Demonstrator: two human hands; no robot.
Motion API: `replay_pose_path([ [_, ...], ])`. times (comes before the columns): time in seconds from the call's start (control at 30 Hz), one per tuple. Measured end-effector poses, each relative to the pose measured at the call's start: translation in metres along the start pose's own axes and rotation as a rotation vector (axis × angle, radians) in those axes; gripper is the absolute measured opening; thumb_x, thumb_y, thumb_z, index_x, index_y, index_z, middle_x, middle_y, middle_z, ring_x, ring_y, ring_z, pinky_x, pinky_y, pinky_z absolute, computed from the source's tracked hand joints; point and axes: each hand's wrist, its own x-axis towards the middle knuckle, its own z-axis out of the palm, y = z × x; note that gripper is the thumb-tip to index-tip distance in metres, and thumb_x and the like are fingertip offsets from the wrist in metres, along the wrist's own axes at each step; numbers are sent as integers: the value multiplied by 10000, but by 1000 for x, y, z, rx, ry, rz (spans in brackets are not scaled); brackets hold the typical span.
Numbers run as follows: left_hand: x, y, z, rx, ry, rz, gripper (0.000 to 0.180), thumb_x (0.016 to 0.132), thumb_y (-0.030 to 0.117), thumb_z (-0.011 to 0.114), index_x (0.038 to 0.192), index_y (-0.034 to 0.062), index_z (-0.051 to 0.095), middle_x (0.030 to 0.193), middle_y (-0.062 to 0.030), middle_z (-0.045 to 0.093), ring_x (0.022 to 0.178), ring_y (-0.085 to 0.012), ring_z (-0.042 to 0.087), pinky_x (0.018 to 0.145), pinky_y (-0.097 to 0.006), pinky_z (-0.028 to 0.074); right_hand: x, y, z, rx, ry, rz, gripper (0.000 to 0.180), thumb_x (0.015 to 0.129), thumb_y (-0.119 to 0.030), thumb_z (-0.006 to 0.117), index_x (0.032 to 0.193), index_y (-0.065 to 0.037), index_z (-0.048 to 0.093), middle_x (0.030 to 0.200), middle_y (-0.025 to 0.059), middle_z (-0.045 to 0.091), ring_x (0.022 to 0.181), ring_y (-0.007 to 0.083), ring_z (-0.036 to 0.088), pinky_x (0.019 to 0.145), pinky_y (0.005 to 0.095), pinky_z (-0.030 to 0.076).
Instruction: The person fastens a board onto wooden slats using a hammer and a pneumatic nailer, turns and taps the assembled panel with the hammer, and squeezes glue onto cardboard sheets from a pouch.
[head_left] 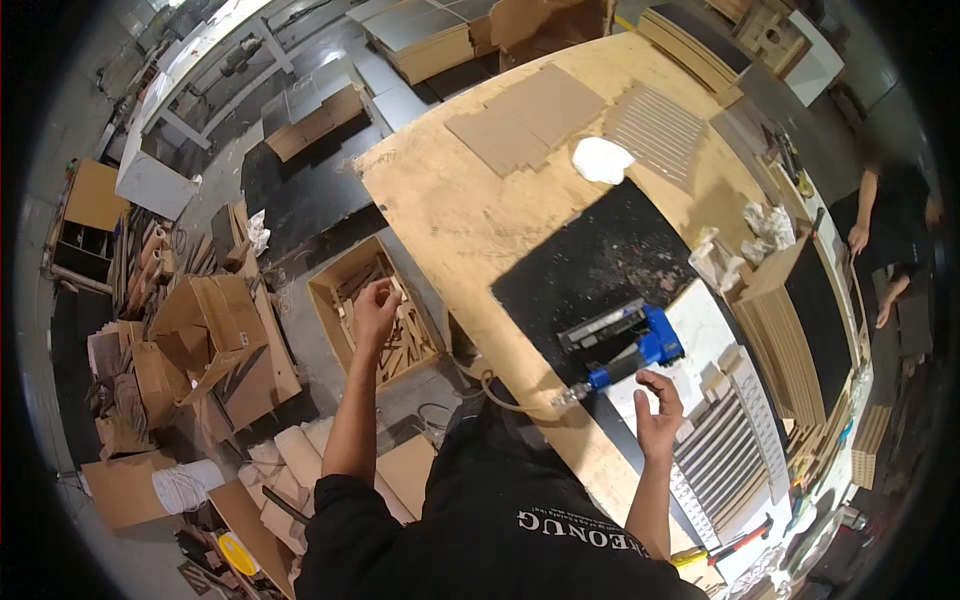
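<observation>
1. Plywood surface [470,215] fills the workshop view, with a blue nail gun [622,345] lying on its black patch.
2. Right hand [658,408] hovers just beside the gun, grip wide and empty.
3. Left hand [374,312] hangs over the wooden scrap box [345,290], fingers curled; what they pinch, I cannot tell.

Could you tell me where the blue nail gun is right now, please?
In the head view, the blue nail gun lies on the black mat on the plywood workbench, just above the right hand.
</observation>
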Motion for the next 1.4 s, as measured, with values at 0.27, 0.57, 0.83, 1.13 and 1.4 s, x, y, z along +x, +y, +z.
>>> replay_pose_path([
  [0.27, 28, -9, 5, 15, -63, 80, 378, 792, 214, 661, 1104, 20, 575, 948, -136, 606, 830, -232, 604, 741, -327, 482, 43, -42, 79, -44, -152, -98, 263, 740, 5, 631, 1000, -33, 625, 960, 107, 639, 893, 211, 595, 812, 300, 447],
  [0.57, -6, 17, -10, -55, -168, 83, 357, 764, 159, 680, 1095, 58, 594, 950, -121, 584, 822, -230, 596, 725, -338, 482, 69, -30, 140, -181, -645, -167, 374, 763, -182, 643, 1115, -75, 578, 1101, 127, 585, 1039, 297, 545, 889, 366, 442],
  [0.83, 95, 106, 34, 149, -217, 565, 342, 760, 162, 651, 1083, 71, 578, 966, -151, 576, 900, -322, 569, 782, -378, 463, 161, -26, 139, -243, -505, -74, 459, 776, -273, 646, 1189, -114, 526, 1164, 134, 536, 1060, 307, 529, 905, 378, 432],
  [1.13, 237, 139, 66, 731, -507, 1061, 534, 775, 158, 613, 1284, 160, 451, 1320, -123, 432, 1232, -330, 387, 987, -398, 376, 359, -30, 199, -388, -177, -135, 551, 810, -395, 601, 1245, -84, 471, 1244, 152, 478, 1155, 318, 464, 957, 387, 400],
  [1.4, 300, 142, 142, 661, -800, 1298, 547, 781, 283, 630, 1297, 216, 460, 1325, -66, 415, 1192, -259, 414, 961, -403, 367, 554, 56, 291, -743, 47, 102, 862, 799, -595, 492, 1398, -30, 235, 1449, 190, 225, 1355, 340, 172, 1099, 495, 112],
])
